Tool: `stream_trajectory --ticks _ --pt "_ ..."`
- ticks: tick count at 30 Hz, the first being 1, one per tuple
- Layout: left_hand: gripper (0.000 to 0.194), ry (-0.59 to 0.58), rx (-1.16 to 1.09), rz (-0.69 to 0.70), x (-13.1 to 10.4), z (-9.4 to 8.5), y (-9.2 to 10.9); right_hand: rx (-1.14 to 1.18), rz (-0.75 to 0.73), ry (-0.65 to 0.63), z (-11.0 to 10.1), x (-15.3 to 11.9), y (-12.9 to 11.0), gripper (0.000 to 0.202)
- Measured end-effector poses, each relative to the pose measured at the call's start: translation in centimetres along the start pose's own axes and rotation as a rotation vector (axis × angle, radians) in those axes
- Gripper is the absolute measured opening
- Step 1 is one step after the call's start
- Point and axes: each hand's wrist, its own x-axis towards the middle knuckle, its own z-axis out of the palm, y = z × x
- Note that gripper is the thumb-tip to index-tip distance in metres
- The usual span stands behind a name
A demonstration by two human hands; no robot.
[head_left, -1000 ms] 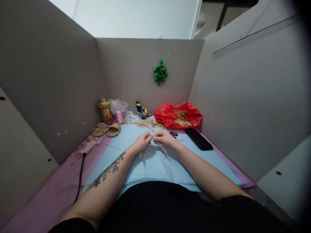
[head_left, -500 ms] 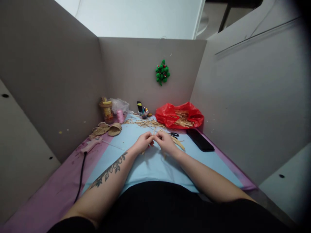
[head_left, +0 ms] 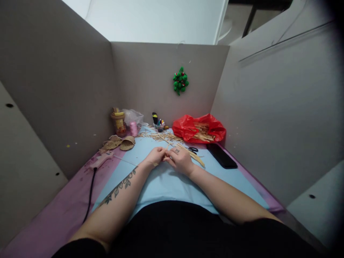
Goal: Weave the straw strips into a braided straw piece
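Above the light-blue sheet point(head_left: 163, 186), my left hand point(head_left: 157, 156) and my right hand point(head_left: 179, 160) meet at their fingertips. Both are closed in a pinch on a thin, pale straw strip point(head_left: 168, 147), whose end pokes up between the fingers; most of it is hidden. Just beyond my right hand lie a few flat straw strips point(head_left: 197, 158) and black-handled scissors point(head_left: 192, 149). Short straw scraps point(head_left: 161, 137) are scattered on the sheet past both hands.
A red plastic bag point(head_left: 185, 129) of straw and a black phone-like slab point(head_left: 221, 156) are at the right. To the left are a pink glue gun point(head_left: 100, 161) with a cord, woven pieces point(head_left: 127, 143), pink thread point(head_left: 133, 129) and a jar point(head_left: 119, 123). Grey panels point(head_left: 147, 79) enclose the table.
My right hand has turned and shifted slightly left, its back now showing over the fingers. My left hand has moved slightly left, and the two hands overlap more closely.
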Motion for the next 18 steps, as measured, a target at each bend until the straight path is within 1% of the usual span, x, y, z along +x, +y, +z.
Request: stream_trajectory --ticks 2,5,6,8,10,13,16,18 --pt "0.028 0.029 0.030 -0.001 0.2 -0.2 0.1 0.153 0.131 0.094 -0.3 0.1 0.8 0.019" --pt "0.024 0.058 0.042 -0.029 0.4 -0.3 0.1 0.308 0.399 0.283 0.0 0.1 2.1 0.014" --pt "0.024 0.056 0.052 -0.034 0.4 -0.3 0.2 0.330 0.453 0.322 0.2 0.0 2.5 0.014" --pt "0.024 0.043 0.083 -0.024 0.1 -0.2 0.3 0.360 0.491 0.347 0.5 -0.1 3.2 0.018" --pt "0.025 0.035 0.108 -0.008 -0.2 -0.1 0.6 0.398 0.488 0.305 0.7 -0.3 3.5 0.019" --pt "0.027 0.026 0.123 -0.009 -0.6 0.2 1.0 0.457 0.500 0.178 0.8 -0.5 3.4 0.018" --pt "0.029 0.011 0.120 -0.016 -0.8 0.3 1.2 0.450 0.529 0.041 0.8 -0.7 3.1 0.020" --pt "0.029 0.005 0.116 -0.009 -0.9 0.3 1.2 0.448 0.557 -0.010 0.8 -0.6 2.8 0.021"
